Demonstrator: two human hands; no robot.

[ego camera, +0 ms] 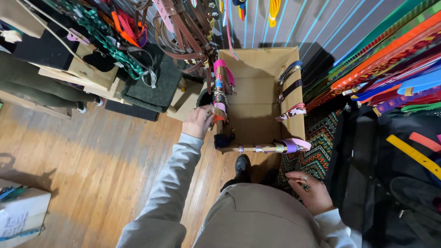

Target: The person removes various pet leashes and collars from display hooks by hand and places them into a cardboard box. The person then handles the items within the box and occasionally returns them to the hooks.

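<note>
The left hand [198, 121] reaches forward with its fingers [207, 111] curled around a narrow strap [219, 112] looped over the left wall of an open cardboard box [252, 108], pinching it against the rim. More buckled straps in pink, patterned and dark webbing ride the same wall above it, and others hang over the right wall [290, 89] and the near edge, where a wide lilac band [294, 145] wraps the corner. The box is plain brown, rectangular and bare inside, and stands on the wooden plank floor [101, 160]. The right hand [311, 190] is held low near the person's hip, fingers loosely bent around a small dark object with a ring showing; what it grips I cannot tell. A black shoe [242, 165] stands just below the box. Beside it lies a zigzag-patterned woven rug [317, 147]. Flat bright strips of webbing [395, 59] fan out at right, and leather straps [183, 32] hang above.
</note>
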